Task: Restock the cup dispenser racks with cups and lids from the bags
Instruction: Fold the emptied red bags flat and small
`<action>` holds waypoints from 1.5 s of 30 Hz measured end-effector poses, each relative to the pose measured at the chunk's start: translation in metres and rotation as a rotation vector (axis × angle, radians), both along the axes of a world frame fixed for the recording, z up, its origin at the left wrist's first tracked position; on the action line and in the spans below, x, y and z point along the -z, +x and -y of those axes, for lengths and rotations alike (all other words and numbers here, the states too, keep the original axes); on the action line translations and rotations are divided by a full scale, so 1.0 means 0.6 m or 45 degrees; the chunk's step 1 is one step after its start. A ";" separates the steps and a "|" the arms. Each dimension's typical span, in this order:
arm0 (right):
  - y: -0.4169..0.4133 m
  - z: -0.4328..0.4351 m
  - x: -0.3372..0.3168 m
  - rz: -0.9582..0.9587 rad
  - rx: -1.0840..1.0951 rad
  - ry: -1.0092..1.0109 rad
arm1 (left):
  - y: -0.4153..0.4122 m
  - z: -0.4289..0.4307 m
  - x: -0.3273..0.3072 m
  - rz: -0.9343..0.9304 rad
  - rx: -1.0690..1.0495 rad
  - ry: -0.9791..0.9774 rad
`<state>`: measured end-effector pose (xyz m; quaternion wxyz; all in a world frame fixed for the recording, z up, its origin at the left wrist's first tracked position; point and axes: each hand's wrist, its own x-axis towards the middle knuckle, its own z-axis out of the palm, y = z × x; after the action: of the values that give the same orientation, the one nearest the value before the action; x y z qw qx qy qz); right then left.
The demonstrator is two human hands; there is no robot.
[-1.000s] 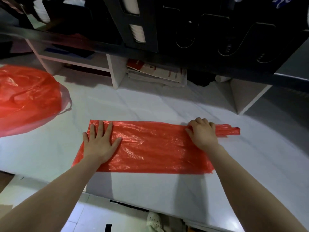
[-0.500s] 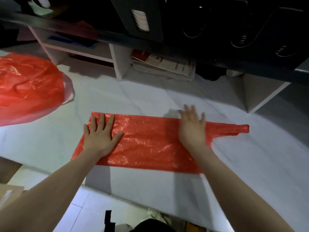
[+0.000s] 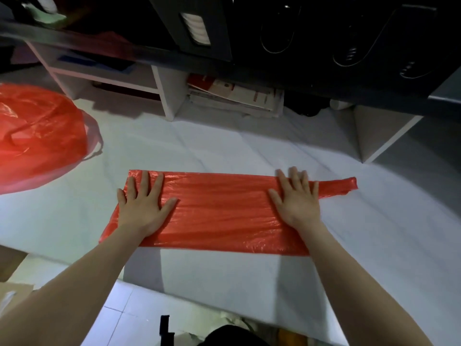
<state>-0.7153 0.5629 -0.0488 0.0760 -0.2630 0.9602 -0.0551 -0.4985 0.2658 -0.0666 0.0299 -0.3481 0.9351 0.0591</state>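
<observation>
The left hand (image 3: pixel 143 208) and the right hand (image 3: pixel 298 203) are bare. The left forearm (image 3: pixel 74 283) and the right forearm (image 3: pixel 361 283) are uncovered from wrist to the view's lower edge. A dark rounded shape (image 3: pixel 232 335) at bottom centre may be clothing, too dim to tell

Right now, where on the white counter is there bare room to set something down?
Bare counter lies between the flat red bag and the stacked papers, right of the bag's handle, and in the strip before the near edge. Crowded: far left, the bulging red bag; the middle, where left hand and right hand press the flat bag.
</observation>
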 end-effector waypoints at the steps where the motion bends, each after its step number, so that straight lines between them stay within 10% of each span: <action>1: -0.014 -0.020 0.000 0.001 0.040 0.012 | 0.000 0.000 0.000 0.003 -0.001 -0.004; 7: -0.039 -0.049 -0.001 -0.014 0.101 -0.047 | 0.000 -0.001 -0.003 0.007 -0.005 0.014; 15: -0.030 -0.096 -0.046 -0.028 0.304 -0.825 | -0.001 -0.003 -0.011 0.010 0.012 0.031; 22: 0.127 0.027 -0.070 -0.068 -0.203 -0.337 | 0.000 -0.015 -0.010 -0.009 0.006 0.087; 34: 0.351 0.110 0.007 -0.009 0.308 -0.096 | 0.015 0.018 -0.031 -0.466 0.093 0.445; 45: 0.422 0.122 -0.030 -0.269 0.519 -0.181 | 0.059 0.112 -0.050 -0.265 0.756 0.163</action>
<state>-0.4624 0.4900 -0.0307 -0.0562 -0.0727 0.9898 -0.1089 -0.4631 0.1989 -0.0365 -0.0281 -0.0496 0.9883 0.1418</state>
